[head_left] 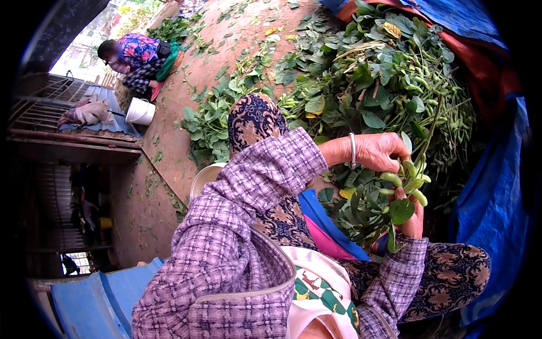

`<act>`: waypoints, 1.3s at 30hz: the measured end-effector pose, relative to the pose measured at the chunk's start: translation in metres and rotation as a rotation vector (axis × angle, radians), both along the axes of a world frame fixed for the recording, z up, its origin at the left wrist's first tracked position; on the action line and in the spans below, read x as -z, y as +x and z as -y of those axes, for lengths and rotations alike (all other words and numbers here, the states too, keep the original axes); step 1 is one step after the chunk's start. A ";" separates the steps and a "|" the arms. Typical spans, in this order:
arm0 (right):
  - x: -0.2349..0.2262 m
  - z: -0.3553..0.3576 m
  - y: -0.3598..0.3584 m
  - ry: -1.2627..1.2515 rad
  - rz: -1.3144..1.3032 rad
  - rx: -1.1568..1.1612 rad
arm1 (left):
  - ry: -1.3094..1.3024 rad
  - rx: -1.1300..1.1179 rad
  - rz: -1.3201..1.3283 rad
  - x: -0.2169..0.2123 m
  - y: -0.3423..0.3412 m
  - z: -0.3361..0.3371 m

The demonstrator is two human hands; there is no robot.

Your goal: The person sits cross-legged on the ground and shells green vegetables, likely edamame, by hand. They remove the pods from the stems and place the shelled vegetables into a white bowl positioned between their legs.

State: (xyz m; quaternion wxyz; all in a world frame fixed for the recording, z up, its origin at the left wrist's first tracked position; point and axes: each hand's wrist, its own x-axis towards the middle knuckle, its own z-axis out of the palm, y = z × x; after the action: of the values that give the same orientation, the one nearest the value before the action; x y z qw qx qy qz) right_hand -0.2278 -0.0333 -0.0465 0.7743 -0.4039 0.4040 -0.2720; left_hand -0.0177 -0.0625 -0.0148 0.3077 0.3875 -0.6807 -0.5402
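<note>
A green soybean plant [420, 179] with plump pods and a few leaves is held between my hands, above my lap at the right. My left hand [384, 151], wearing a silver bangle [353, 151], comes across from the left. Its fingers are closed on the plant just above the pods, partly hiding the stem. Below the pods, my right hand [414, 219] grips the same plant from underneath. A round leaf [402, 210] covers part of its fingers. Right behind both hands lies a large heap of soybean plants [384, 79], with pods and leaves.
Loose leafy stems [214, 127] lie on the brown floor [192, 93]. The pale rim of a container [204, 178] shows beside my left sleeve. Blue tarpaulin [488, 209] borders the heap at right. Farther off, another person [138, 56] sits near a white bucket [140, 111].
</note>
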 end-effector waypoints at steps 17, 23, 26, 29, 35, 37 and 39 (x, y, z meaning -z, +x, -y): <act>-0.007 0.004 -0.003 -0.077 0.050 -0.026 | 0.267 -0.088 -0.149 -0.007 -0.004 -0.004; 0.006 0.019 -0.002 -0.036 0.105 0.431 | 0.460 -0.279 -0.367 -0.004 0.002 -0.005; 0.009 0.021 -0.002 -0.054 0.091 0.415 | 0.517 -0.213 -0.379 -0.018 -0.013 -0.016; 0.010 0.017 0.006 -0.044 0.115 0.397 | 0.525 -0.221 -0.517 -0.006 -0.026 -0.017; -0.002 0.016 0.012 -0.176 -0.097 0.310 | 0.540 -0.311 -0.482 -0.013 -0.027 -0.013; -0.006 0.019 0.006 -0.158 -0.154 0.197 | 0.584 -0.305 -0.488 -0.018 -0.020 -0.012; -0.011 0.018 0.009 -0.170 -0.163 0.184 | 0.616 -0.289 -0.511 -0.018 -0.018 -0.010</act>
State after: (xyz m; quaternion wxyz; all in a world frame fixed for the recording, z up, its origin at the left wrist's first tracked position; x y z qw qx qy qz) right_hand -0.2184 -0.0515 -0.0355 0.6737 -0.4502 0.4764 -0.3414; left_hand -0.0357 -0.0522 0.0032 0.4089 0.4063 -0.3280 -0.7484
